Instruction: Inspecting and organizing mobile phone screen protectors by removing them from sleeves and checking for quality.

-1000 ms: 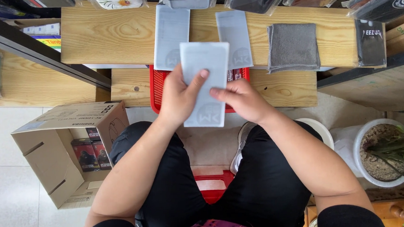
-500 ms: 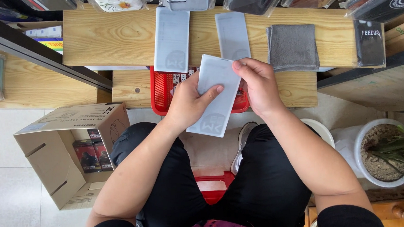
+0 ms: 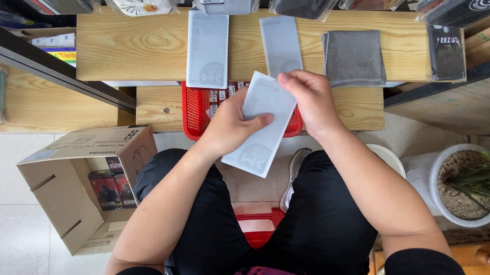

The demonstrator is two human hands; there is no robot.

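Both forearms are reaching forward over the lap. The left hand (image 3: 230, 127) is pinching a flat white rectangular packet (image 3: 260, 125), thumb pressing across its face, tilted above the red plastic basket (image 3: 198, 109). The right hand (image 3: 310, 99) is gripping its upper corner, fingers curling closed.

**White flat packet held tilted**

A thin, white, rectangular packet (image 3: 262, 125) is held tilted, its upper end pinched under the right-hand fingers (image 3: 295, 83), its middle pressed by the left-hand fingers (image 3: 258, 119), its lower corner hanging free below them.
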